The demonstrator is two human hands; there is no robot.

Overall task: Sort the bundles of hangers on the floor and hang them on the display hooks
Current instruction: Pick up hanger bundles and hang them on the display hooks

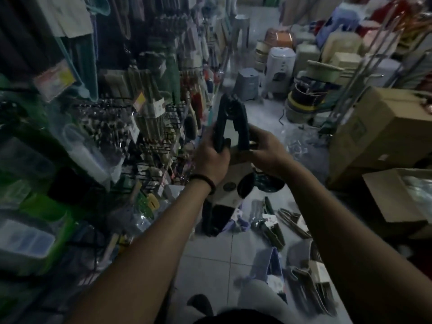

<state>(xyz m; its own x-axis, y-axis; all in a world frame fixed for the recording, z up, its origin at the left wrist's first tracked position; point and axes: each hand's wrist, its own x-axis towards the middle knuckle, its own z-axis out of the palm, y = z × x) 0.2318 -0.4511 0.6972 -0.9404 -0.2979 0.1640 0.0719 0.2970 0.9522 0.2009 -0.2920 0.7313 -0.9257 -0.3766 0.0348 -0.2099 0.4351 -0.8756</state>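
Well, I'm at the hanging step, I'd say: one bundle of dark hangers is raised in front of me, just to the right of the display hooks on the rack at my left. My left hand has its fingers curled tight round the bundle's left limb. My right hand grips the right limb, just above the pale card sleeve. Both hands are closed on the same bundle, and nothing else is held.

More bundles lie on the floor by my feet, not yet sorted. Next, I judge, I must swing this bundle leftward and slip its top over a hook carrying matching stock. The rack is crowded and blurred here, so I can't tell which hook is free.
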